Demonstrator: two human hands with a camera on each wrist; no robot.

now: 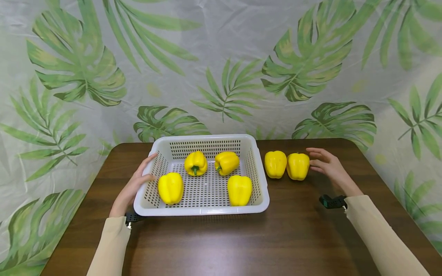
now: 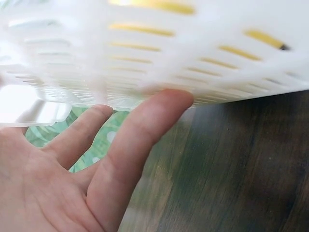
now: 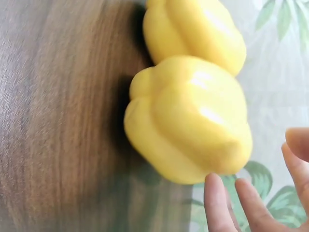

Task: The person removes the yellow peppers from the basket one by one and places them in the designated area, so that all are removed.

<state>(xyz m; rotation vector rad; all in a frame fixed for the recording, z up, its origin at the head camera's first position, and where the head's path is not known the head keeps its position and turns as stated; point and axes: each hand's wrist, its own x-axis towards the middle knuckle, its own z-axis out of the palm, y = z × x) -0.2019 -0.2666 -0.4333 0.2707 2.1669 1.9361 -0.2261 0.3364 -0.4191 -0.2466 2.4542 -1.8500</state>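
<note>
while straight-fingered left hand (image 1: 134,184) touches white oblong plastic basket (image 1: 202,211), spread right hand (image 1: 331,168) likely targets blocky yellow pepper (image 1: 298,167); grip next.

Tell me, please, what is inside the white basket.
Inside the white basket are four yellow peppers, two behind, two in front. Its slotted floor shows between them; whatever lies directly beneath each is covered.
</note>
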